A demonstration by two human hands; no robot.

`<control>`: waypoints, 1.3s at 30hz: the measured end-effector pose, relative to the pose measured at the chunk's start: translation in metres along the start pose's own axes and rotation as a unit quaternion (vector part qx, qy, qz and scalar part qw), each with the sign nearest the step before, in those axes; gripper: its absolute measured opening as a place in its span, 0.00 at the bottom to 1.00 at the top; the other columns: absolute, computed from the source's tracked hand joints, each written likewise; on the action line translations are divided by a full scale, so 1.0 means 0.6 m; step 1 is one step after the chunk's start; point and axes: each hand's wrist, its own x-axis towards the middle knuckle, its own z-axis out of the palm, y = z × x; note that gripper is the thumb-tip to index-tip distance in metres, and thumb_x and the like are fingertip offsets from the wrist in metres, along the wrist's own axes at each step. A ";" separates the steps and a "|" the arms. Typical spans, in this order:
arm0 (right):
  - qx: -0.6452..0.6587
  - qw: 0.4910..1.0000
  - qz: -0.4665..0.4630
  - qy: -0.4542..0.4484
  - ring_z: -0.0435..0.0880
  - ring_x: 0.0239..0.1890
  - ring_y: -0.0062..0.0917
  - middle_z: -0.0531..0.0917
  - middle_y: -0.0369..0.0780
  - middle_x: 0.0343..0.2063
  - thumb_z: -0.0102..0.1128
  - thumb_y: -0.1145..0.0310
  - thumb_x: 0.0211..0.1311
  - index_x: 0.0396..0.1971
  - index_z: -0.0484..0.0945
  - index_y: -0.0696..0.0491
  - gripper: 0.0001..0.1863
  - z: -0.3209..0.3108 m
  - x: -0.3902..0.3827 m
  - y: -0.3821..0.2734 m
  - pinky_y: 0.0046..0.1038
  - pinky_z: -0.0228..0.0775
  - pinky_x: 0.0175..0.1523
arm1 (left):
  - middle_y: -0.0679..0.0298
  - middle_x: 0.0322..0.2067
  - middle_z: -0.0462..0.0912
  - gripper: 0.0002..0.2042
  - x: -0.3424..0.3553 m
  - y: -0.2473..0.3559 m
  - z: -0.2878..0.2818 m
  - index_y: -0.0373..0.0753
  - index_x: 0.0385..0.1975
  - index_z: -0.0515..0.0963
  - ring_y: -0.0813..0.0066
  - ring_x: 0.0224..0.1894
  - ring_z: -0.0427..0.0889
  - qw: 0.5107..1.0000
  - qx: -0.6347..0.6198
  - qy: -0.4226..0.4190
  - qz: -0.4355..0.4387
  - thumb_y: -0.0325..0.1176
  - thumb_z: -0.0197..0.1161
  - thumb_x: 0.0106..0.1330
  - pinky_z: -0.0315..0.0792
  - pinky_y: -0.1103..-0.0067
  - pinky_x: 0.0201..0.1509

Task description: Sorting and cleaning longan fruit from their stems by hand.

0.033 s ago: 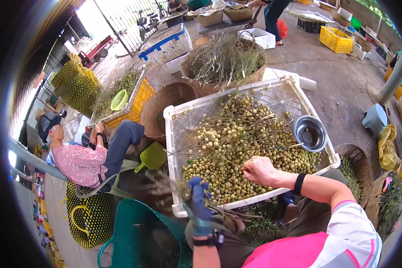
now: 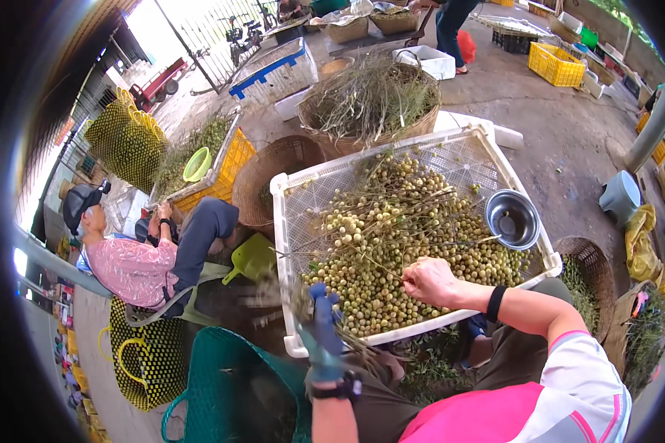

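A white mesh tray (image 2: 279, 244) bears a heap of small round yellow-green fruits (image 2: 377, 292) with thin stems among them. My bare right hand (image 2: 430, 282) is closed in a pinch over the near side of the heap. One thin stem (image 2: 380, 263) runs up to its fingertips. In a blue-grey glove, my left hand (image 2: 324, 332) is wrapped round a bunch of dry twigs (image 2: 297, 299) at the tray's near left corner. Motion blurs this hand and the twig ends. Inside the tray's right edge, a metal bowl (image 2: 513, 220) rests on the fruits.
Left of my left hand stands a green woven bag (image 2: 222, 384). A large basket heaped with twigs (image 2: 373, 100) is beyond the tray, and an emptier wicker basket (image 2: 262, 177) stands beside it. A seated person (image 2: 133, 262) works at the left, near a yellow-green dustpan (image 2: 250, 258).
My gloved left hand has shifted slightly, and the twigs in it have swung and blurred. The right hand stays almost in place over the fruits.
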 end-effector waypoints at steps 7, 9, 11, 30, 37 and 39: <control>0.070 0.996 0.049 0.023 0.80 0.28 0.38 0.80 0.43 0.20 0.55 0.65 0.46 0.23 0.81 0.52 0.09 -0.018 0.007 -0.032 0.36 0.71 0.35 | 0.63 0.37 0.80 0.13 0.236 -0.135 -0.072 0.32 0.44 0.74 0.76 0.37 0.75 0.997 -0.008 -0.017 0.081 0.31 0.58 0.62 0.69 0.81 0.46; 0.096 0.990 0.102 0.016 0.80 0.27 0.37 0.80 0.42 0.19 0.55 0.65 0.46 0.24 0.81 0.52 0.09 -0.026 0.007 -0.013 0.36 0.72 0.36 | 0.62 0.39 0.80 0.13 0.248 -0.130 -0.030 0.32 0.44 0.73 0.76 0.37 0.75 0.983 -0.177 -0.030 0.035 0.31 0.58 0.62 0.68 0.81 0.47; 0.079 0.991 0.104 0.017 0.80 0.27 0.37 0.80 0.43 0.19 0.55 0.65 0.46 0.24 0.81 0.52 0.09 -0.034 0.006 -0.003 0.36 0.71 0.36 | 0.60 0.42 0.78 0.14 0.240 -0.124 -0.002 0.32 0.45 0.72 0.76 0.39 0.73 0.936 -0.347 0.065 0.023 0.31 0.59 0.62 0.68 0.80 0.49; 0.023 0.978 0.185 0.095 0.81 0.24 0.33 0.81 0.40 0.18 0.57 0.65 0.47 0.26 0.83 0.50 0.08 -0.134 -0.008 0.076 0.33 0.73 0.33 | 0.59 0.37 0.80 0.14 0.225 -0.126 -0.041 0.28 0.43 0.73 0.78 0.36 0.75 0.983 0.144 -0.022 0.115 0.26 0.60 0.59 0.70 0.81 0.44; 0.071 0.971 0.208 0.096 0.82 0.22 0.29 0.82 0.41 0.18 0.56 0.65 0.49 0.28 0.83 0.51 0.09 -0.129 -0.013 0.083 0.30 0.74 0.32 | 0.68 0.28 0.77 0.09 0.223 -0.060 -0.095 0.38 0.36 0.77 0.81 0.25 0.75 0.994 -0.076 0.061 0.057 0.20 0.57 0.57 0.66 0.86 0.24; 0.076 0.972 0.202 0.092 0.82 0.22 0.29 0.82 0.41 0.18 0.57 0.65 0.48 0.28 0.83 0.51 0.09 -0.126 -0.015 0.076 0.30 0.73 0.32 | 0.68 0.27 0.77 0.08 0.218 -0.058 -0.092 0.38 0.36 0.76 0.81 0.23 0.75 0.992 -0.069 0.070 0.079 0.21 0.57 0.57 0.66 0.85 0.22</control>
